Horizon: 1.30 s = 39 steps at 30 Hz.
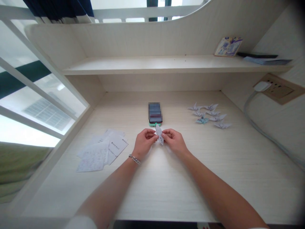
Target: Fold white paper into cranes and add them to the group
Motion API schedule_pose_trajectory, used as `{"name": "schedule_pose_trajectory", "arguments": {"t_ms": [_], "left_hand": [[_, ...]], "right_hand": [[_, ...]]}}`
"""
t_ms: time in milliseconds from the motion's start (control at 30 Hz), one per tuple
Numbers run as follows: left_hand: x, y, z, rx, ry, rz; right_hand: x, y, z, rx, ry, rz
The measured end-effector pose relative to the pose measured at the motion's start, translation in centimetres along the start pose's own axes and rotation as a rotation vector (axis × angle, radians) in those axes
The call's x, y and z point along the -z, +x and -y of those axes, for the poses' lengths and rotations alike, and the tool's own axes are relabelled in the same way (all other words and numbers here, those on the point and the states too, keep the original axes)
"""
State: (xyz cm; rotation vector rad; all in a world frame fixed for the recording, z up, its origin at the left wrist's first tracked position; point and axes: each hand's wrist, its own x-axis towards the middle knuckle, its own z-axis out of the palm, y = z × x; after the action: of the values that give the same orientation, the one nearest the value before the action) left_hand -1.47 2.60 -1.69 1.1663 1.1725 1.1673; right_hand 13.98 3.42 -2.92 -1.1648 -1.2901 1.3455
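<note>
A small folded piece of white paper point(159, 134) stands upright between my two hands over the middle of the pale desk point(166, 184). My left hand point(143, 141), with a chain bracelet at the wrist, pinches its left side. Its right side is pinched by my right hand point(173, 140). Both hands have their fingers curled closed on the paper. Just behind the paper lies a phone point(155, 113) in a green case, flat on the desk.
Several folded paper cranes point(209, 115) lie at the right rear of the desk. Loose printed sheets point(102, 152) lie at the left. A shelf above holds a booklet point(228, 46) and dark flat items. A charger with cable point(260, 86) plugs into the right wall socket.
</note>
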Motion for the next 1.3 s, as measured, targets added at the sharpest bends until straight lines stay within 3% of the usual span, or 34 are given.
{"name": "schedule_pose_trajectory", "arguments": {"t_ms": [800, 1033, 1300], "left_hand": [[-0.04, -0.04, 0.28, -0.045, 0.090, -0.020], [0.04, -0.10, 0.20, -0.066, 0.136, -0.019], [0.01, -0.22, -0.21, -0.093, 0.261, -0.039]], "right_hand": [[-0.28, -0.42, 0.30, 0.079, -0.048, -0.034], [-0.20, -0.27, 0.26, 0.128, -0.137, -0.097], [-0.39, -0.49, 0.47, 0.103, -0.023, -0.057]]}}
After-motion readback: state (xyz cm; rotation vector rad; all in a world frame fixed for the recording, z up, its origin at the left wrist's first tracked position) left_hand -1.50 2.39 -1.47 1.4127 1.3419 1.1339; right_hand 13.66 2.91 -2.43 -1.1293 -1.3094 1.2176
